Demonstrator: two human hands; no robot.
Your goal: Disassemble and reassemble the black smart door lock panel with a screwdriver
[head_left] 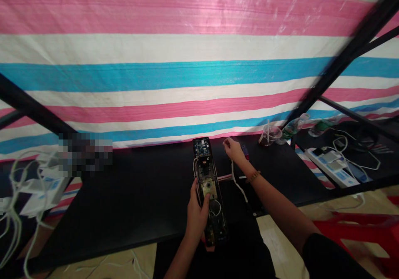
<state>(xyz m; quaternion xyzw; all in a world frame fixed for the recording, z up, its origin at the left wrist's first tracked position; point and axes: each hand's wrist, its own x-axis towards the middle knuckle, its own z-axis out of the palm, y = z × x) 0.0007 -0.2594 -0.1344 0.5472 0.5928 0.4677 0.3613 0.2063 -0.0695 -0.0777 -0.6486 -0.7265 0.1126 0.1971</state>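
A long black device housing (220, 187), its inside exposed, stands at the near edge of the black table, with a blue circuit board (202, 147) at its far end. My left hand (199, 210) grips the housing around its lower middle, thumb by a pale square module (208, 187). To the right, clear of the housing, my right hand (233, 150) has its fingers pinched together; what they hold, if anything, is too small to make out. A white cable (239, 187) runs below that wrist. Beside the right hand lies a dark blue and red item (246, 152).
A plastic cup (269, 136) and clear bottles (293, 129) stand at the back right. White boxes and cables (336, 169) lie on the right-hand table, more cables (18, 196) at far left. A red stool (364, 233) is at lower right.
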